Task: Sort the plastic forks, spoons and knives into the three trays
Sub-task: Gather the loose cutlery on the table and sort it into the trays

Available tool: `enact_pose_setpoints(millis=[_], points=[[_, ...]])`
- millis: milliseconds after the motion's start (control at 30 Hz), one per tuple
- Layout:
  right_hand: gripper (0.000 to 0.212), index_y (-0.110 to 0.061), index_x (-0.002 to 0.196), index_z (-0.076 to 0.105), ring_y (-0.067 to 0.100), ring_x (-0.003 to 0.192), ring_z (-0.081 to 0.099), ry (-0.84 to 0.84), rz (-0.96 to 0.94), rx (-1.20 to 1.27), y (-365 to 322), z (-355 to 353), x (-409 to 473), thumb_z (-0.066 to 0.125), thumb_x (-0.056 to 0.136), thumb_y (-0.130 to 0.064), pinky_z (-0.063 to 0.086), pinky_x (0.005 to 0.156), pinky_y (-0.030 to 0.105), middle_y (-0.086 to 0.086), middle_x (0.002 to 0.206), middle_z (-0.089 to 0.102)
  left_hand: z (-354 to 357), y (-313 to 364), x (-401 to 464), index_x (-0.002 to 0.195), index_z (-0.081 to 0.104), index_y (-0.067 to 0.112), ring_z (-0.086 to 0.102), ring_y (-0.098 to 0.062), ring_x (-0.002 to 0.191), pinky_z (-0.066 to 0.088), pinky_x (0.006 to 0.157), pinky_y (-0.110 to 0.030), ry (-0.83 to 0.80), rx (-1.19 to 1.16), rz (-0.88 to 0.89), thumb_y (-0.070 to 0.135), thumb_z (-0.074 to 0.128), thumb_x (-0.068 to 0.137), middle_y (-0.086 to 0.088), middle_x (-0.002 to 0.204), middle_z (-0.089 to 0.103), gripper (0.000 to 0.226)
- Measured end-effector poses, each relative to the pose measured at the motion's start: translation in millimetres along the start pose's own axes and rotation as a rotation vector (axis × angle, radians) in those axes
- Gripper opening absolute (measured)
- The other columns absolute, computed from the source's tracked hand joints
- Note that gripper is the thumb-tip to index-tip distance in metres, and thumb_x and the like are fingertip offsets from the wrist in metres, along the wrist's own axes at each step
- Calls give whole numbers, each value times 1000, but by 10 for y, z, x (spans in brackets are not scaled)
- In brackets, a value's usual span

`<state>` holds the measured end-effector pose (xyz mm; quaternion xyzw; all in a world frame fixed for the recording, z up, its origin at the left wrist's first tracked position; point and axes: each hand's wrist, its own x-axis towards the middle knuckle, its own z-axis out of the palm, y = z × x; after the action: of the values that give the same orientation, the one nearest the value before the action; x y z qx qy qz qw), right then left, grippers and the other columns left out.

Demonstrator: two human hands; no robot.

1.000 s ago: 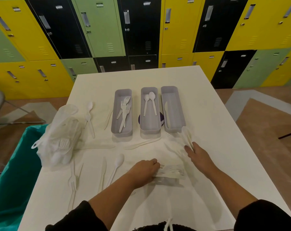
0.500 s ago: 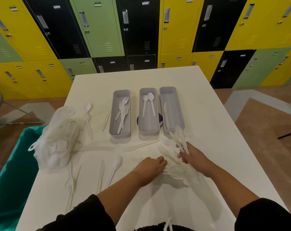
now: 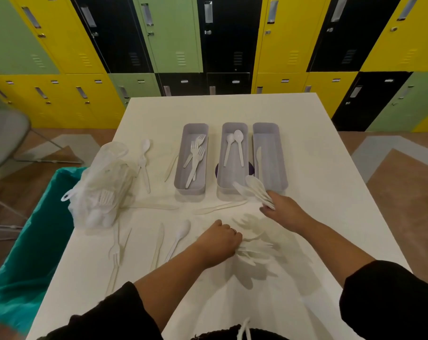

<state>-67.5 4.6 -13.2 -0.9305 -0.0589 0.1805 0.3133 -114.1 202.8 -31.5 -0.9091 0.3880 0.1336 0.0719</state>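
Note:
Three grey trays stand side by side on the white table: the left tray (image 3: 179, 168) holds forks, the middle tray (image 3: 221, 179) holds two spoons, the right tray (image 3: 274, 168) holds one knife. My right hand (image 3: 285, 212) pinches a bunch of white spoons (image 3: 254, 187) just in front of the middle and right trays. My left hand (image 3: 219, 241) grips a bundle of white cutlery (image 3: 257, 251) low over the table. Loose cutlery lies around: a spoon (image 3: 181, 235), a knife (image 3: 159, 244), a fork (image 3: 115, 251), a knife (image 3: 220, 207).
A clear plastic bag (image 3: 102, 185) with more cutlery sits at the table's left edge. A spoon (image 3: 144, 163) lies beside it. A teal-lined bin (image 3: 24, 241) stands left of the table. Coloured lockers fill the far wall.
My right hand lifted the spoons off the table and carried them up toward the trays. My left hand slid its bundle slightly left and nearer me.

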Motion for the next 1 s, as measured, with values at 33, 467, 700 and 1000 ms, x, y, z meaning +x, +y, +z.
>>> enact_pose_setpoints(millis=[33, 467, 700, 1000], points=[[14, -12, 91, 46, 24, 76, 53, 16, -2, -12, -19, 1, 34, 54, 92, -23, 34, 63, 31, 7, 85, 57, -29, -43, -50, 106, 52, 3, 54, -33, 93, 34, 86, -37, 28, 9, 0, 11, 40, 92, -16, 99, 64, 21], [38, -7, 126, 54, 29, 112, 55, -44, -235, -200, -153, 516, 349, 56, 88, -7, 45, 88, 35, 9, 131, 50, -94, -328, -650, 122, 41, 5, 51, -30, 96, 28, 70, -28, 163, -368, -450, 18, 43, 94, -16, 103, 58, 31], [52, -24, 141, 38, 25, 103, 59, -15, -248, -349, -272, 761, 385, 53, 91, -18, 47, 76, 35, 0, 134, 44, 145, -418, -978, 130, 38, 7, 57, -31, 99, 42, 81, -35, 145, -520, -697, 16, 42, 96, -14, 112, 59, 36], [30, -3, 119, 47, 33, 96, 58, 3, -141, -418, -364, 907, 415, 53, 93, -18, 38, 66, 32, 13, 123, 46, 344, -318, -1280, 101, 61, 14, 63, -22, 89, 36, 64, -26, 155, -681, -713, 37, 67, 82, -4, 94, 69, 31]])
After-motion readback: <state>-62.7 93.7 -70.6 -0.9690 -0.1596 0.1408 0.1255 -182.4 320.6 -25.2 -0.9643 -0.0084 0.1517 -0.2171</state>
